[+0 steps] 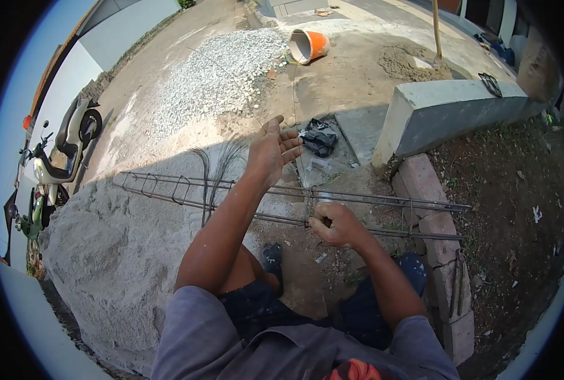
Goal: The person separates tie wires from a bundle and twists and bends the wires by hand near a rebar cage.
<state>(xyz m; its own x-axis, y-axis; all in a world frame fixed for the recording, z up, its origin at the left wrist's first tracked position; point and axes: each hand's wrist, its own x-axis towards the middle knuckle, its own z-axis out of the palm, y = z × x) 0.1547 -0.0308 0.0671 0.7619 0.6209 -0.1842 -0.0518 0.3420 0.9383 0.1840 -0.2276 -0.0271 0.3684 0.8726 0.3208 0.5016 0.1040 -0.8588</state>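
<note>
A long rebar cage (pixel 383 197) of thin steel bars with square stirrups lies across in front of me. My right hand (pixel 338 226) is closed in a fist at a stirrup near the cage's middle. What its fingers grip is hidden. My left hand (pixel 274 152) is raised above the cage with its fingers apart. Thin wires run near it, one of them up from the stirrup, but whether it touches any I cannot tell. A bundle of thin tie wires (pixel 222 166) is draped over the cage, left of my forearm.
Left of me rises a grey sand heap (pixel 98 253); a gravel pile (pixel 222 69) lies ahead beside a tipped orange bucket (pixel 318 47). Concrete blocks (pixel 439 231) support the cage's right end. A low wall (pixel 446 107) stands beyond. A scooter (pixel 67 149) is parked left.
</note>
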